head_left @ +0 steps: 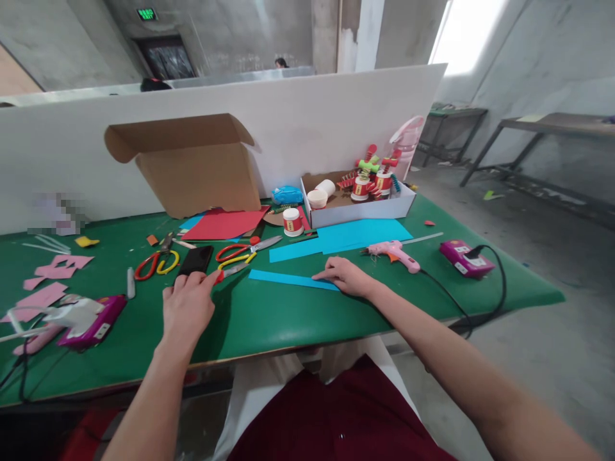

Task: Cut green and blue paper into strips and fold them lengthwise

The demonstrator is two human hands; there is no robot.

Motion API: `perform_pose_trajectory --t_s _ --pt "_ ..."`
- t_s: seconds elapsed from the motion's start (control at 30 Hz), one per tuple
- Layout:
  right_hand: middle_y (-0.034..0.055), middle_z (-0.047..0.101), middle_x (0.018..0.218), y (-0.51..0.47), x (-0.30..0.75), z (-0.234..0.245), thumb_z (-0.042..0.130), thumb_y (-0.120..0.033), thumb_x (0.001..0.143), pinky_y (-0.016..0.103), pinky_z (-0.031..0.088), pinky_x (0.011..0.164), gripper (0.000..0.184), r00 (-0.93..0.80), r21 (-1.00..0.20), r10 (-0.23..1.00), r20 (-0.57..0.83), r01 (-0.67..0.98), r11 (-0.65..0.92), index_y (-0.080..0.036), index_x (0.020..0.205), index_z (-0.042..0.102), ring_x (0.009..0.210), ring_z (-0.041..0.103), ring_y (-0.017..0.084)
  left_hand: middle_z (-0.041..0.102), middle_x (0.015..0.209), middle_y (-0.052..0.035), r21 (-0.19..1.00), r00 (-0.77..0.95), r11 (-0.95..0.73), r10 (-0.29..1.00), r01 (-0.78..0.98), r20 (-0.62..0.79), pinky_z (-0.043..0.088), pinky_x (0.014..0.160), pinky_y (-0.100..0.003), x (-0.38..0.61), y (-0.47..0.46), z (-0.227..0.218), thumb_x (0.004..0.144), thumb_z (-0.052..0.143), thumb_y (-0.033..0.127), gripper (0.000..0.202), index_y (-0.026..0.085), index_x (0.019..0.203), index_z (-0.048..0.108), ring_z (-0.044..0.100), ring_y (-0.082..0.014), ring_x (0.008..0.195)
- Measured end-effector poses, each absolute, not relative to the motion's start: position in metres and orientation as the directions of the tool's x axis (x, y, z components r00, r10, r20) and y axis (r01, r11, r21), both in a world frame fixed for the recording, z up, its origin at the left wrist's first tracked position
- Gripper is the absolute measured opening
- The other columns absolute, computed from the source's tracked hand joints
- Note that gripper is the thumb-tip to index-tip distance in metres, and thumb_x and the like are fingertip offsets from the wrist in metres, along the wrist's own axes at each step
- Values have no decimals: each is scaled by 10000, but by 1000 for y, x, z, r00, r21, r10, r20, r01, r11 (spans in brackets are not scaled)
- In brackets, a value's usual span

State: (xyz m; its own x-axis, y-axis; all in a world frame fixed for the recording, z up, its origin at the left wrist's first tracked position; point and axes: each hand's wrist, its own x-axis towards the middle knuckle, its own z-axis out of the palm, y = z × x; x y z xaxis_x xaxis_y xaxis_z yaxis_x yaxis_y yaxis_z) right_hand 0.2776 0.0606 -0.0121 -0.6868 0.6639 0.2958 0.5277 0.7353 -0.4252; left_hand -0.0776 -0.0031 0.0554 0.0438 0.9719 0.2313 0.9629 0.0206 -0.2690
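My left hand (pixel 189 307) is closed around a small knife (pixel 235 269) with a red handle, its pale blade pointing right; the palm side is hidden. A narrow blue paper strip (pixel 283 278) lies flat on the green table. At its right end, my right hand (pixel 348 276) has its fingers bent onto the strip and holds it. Just beyond the left hand lie a black phone (pixel 196 260) and red-and-yellow scissors (pixel 250 248). Wider blue paper (pixel 346 235) lies behind the right hand, and a pink glue gun (pixel 394 253) rests to the right of it.
Purple power blocks (pixel 466 258) with cords stand at both sides. At the back are a cardboard box (pixel 202 169), red paper (pixel 223 224), a paper cup (pixel 293 222) and a white box (pixel 365 208) with spring figures. Pliers (pixel 166 243) and pink scraps (pixel 45 294) lie left.
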Motion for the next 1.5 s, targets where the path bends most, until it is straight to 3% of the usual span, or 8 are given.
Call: perform_pose_trajectory --t_s 0.53,0.8,1.23,1.5 --pt "68 544 857 61 279 -12 470 -163 937 319 405 753 329 -691 -420 664 287 532 735 -238 1142 716 808 505 182 632 1005 -103 -191 129 -79 956 978 265 374 702 -393 -91 -2 42 833 393 84 498 315 1190 652 504 -282 941" --pt "59 536 851 61 278 -12 479 -168 937 310 402 756 320 -684 -428 670 290 533 730 -241 1136 718 805 502 175 631 1135 -101 -234 129 -70 960 970 248 391 715 -395 -84 -6 49 886 339 117 467 246 1233 623 508 -270 983" --pt "64 536 856 63 278 -14 469 -165 936 320 405 757 334 -693 -422 664 281 532 734 -246 1151 711 802 499 180 636 1111 -97 -191 141 -89 951 977 276 382 713 -393 -88 -4 45 855 374 112 483 298 1220 631 508 -280 974" --pt "73 547 871 64 278 -15 463 -164 936 325 409 761 337 -697 -410 658 285 531 741 -234 1151 712 811 501 183 643 1122 -111 -157 192 -159 956 975 221 397 724 -389 -79 -5 42 884 352 125 464 258 1230 631 515 -280 972"
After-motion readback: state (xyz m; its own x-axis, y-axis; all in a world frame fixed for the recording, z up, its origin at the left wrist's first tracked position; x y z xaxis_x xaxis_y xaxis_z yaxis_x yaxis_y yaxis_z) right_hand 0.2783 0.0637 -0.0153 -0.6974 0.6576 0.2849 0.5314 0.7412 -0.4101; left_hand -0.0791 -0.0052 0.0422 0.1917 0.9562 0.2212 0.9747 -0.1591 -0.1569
